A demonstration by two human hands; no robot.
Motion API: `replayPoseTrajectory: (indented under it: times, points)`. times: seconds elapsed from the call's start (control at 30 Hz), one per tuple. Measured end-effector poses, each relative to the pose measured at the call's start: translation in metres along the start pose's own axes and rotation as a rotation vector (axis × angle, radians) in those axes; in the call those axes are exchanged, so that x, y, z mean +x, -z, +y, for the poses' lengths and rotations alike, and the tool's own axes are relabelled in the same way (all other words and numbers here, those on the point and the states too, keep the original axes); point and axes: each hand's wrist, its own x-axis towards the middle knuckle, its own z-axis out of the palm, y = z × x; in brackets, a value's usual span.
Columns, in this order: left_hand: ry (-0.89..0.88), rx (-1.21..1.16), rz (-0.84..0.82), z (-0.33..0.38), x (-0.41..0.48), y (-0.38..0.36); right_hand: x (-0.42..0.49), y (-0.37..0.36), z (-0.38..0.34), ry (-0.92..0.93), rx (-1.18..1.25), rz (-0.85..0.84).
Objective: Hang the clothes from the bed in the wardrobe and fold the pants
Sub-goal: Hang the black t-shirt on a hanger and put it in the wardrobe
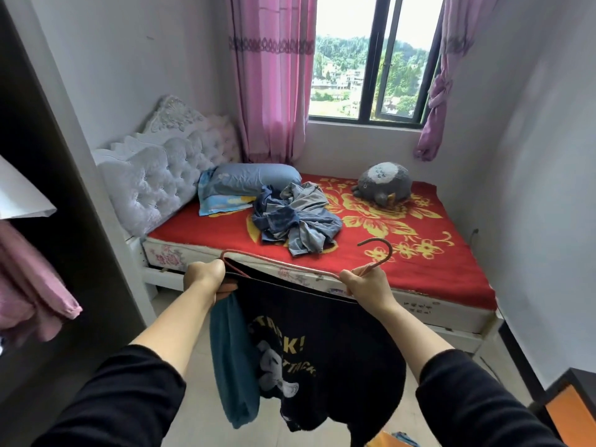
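The tee (pixel 322 333) hangs nearest, stretched wide, with the left hand (pixel 206 275) clenched on its edge and one end of the hanger (pixel 283 262) and the right hand (pixel 364 282) pinching the hook's neck, seemingly to thread it in — more clothes (pixel 296 217) wait on the bed (pixel 419 269) at twelve o'clock.

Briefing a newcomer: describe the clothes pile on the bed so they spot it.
Find the bed with the red flowered blanket under the window. The clothes pile lies between the blue pillow and the grey plush toy; it alone is crumpled blue-grey fabric.
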Motion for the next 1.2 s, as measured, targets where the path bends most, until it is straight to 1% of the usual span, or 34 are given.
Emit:
replayPoseTrajectory:
  times: [0.1, 0.17, 0.23, 0.33, 0.4, 0.47, 0.5, 0.53, 0.6, 0.63, 0.67, 0.7, 0.73, 0.8, 0.83, 0.87, 0.97, 1.0, 1.13, 1.2]
  points:
    - [0.003, 0.056, 0.027, -0.009, -0.003, 0.008, 0.000, 0.001, -0.005, 0.037, -0.082, -0.053]
    - [-0.058, 0.190, 0.048, -0.012, -0.006, 0.016, 0.000, -0.001, -0.011, 0.092, -0.177, -0.115]
    - [-0.155, 0.361, 0.045, -0.012, -0.011, 0.026, 0.001, -0.004, -0.022, 0.129, -0.267, -0.157]
    - [-0.296, 0.553, 0.021, -0.006, -0.017, 0.035, 0.011, -0.012, -0.051, 0.145, -0.293, -0.102]
    - [-0.383, 0.591, 0.044, 0.003, -0.023, 0.033, 0.013, -0.025, -0.070, 0.170, -0.333, -0.085]
    - [-0.450, 0.615, 0.047, 0.009, -0.030, 0.028, 0.011, -0.047, -0.084, 0.190, -0.475, -0.199]
    - [-0.461, 0.644, 0.012, 0.012, -0.033, 0.027, 0.011, -0.057, -0.088, 0.178, -0.498, -0.266]
    - [-0.438, 0.661, -0.053, 0.015, -0.036, 0.029, 0.013, -0.063, -0.094, 0.136, -0.453, -0.302]
    - [-0.353, 0.595, -0.204, 0.021, -0.035, 0.042, 0.024, -0.064, -0.102, 0.036, -0.276, -0.319]
    - [-0.353, 0.548, -0.238, 0.021, -0.032, 0.052, 0.029, -0.063, -0.104, 0.010, -0.214, -0.323]
    - [-0.407, 0.544, -0.239, 0.020, -0.027, 0.062, 0.032, -0.062, -0.105, -0.010, -0.173, -0.334]
    - [-0.480, 0.599, -0.235, 0.017, -0.022, 0.073, 0.033, -0.064, -0.105, -0.019, -0.144, -0.344]
    - [-0.523, 0.687, -0.270, 0.013, -0.018, 0.081, 0.032, -0.067, -0.106, -0.016, -0.119, -0.353]
    - [-0.511, 0.851, -0.433, -0.003, -0.011, 0.091, 0.028, -0.077, -0.110, -0.003, -0.065, -0.373]
    - [-0.499, 0.891, -0.470, -0.012, -0.007, 0.093, 0.028, -0.082, -0.113, -0.002, -0.032, -0.384]
    - [-0.514, 0.904, -0.448, -0.020, -0.002, 0.094, 0.027, -0.085, -0.117, 0.001, -0.010, -0.395]
    - [-0.611, 0.919, -0.236, -0.027, 0.015, 0.113, 0.030, -0.093, -0.127, 0.028, -0.007, -0.397]
    - [-0.624, 0.919, -0.197, -0.027, 0.021, 0.122, 0.032, -0.097, -0.130, 0.041, -0.008, -0.388]
    - [-0.624, 0.862, -0.157, -0.020, 0.047, 0.156, 0.036, -0.124, -0.156, 0.096, -0.024, -0.425]
    - [-0.626, 0.830, -0.114, -0.015, 0.059, 0.170, 0.041, -0.141, -0.175, 0.175, -0.053, -0.452]
